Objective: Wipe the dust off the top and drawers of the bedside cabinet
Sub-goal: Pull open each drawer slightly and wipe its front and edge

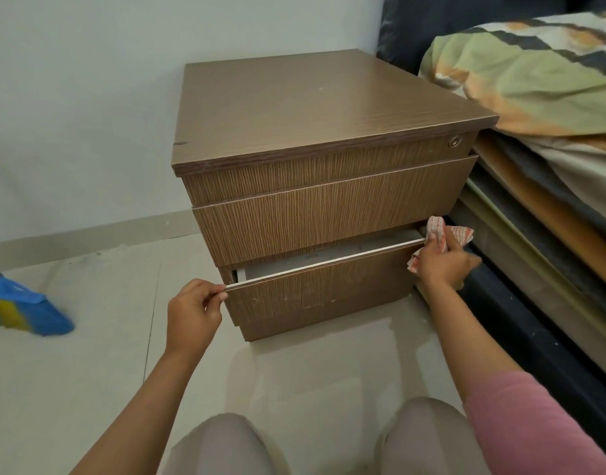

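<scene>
The left hand (192, 311) is seen at lower centre of the frame, its thumb and fingers pinched on the left end of the top edge of the bottom drawer (322, 296), which is pulled partly out so that a pale strip of its inside is shown. The right hand (444, 265) is closed round a red-and-white patterned cloth (438, 233) at the right end of the same drawer edge, with the cloth bunched above the fingers and touching the drawer's corner. The drawer belongs to the brown wood-grain bedside cabinet (315, 108), placed at the centre of the frame against a white wall (89, 97); its two upper drawers are shut and a small round lock (454, 142) is set in the uppermost front. A bed (534, 80) with striped bedding is seen just beside the cabinet at the right. A blue and yellow broom head (20, 308) is laid on the tiled floor (89, 371) at the left edge. Two knees in pale trousers are visible at the bottom of the frame
</scene>
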`<action>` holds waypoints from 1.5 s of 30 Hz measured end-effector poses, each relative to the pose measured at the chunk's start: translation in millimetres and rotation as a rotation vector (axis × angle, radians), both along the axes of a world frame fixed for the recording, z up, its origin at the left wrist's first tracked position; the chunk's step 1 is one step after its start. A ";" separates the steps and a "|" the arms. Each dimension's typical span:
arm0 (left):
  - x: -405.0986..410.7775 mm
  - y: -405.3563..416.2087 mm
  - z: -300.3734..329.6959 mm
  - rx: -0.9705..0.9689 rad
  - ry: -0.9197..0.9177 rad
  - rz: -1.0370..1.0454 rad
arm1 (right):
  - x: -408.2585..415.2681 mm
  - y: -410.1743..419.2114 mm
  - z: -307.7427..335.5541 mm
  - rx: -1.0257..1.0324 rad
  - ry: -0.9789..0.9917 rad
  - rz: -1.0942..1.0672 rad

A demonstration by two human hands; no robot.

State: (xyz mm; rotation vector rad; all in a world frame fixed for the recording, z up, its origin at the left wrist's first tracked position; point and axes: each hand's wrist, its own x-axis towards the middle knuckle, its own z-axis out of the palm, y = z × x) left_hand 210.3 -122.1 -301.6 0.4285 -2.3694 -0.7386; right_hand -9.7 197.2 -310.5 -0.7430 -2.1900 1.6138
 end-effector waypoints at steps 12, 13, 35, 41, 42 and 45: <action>-0.6 -4.9 -2.6 -0.061 0.014 -0.056 | 22.0 -39.0 -9.8 -0.237 0.099 -0.151; -0.6 -3.3 -3.4 -0.068 0.016 -0.049 | 18.7 -41.3 -12.2 -0.234 0.101 -0.119; -4.6 4.5 -5.0 -0.058 0.026 0.095 | 13.5 -46.3 -81.6 -0.472 0.084 -0.085; -4.8 8.2 -0.4 -0.005 -0.017 0.142 | 25.1 -58.4 -62.2 -0.262 0.134 -0.034; -4.2 9.5 0.0 -0.001 -0.013 0.145 | 24.6 -56.6 -59.3 -0.192 0.185 -0.001; -3.7 11.8 -1.0 0.018 0.009 0.141 | 8.8 -48.1 -59.4 -0.158 0.270 0.049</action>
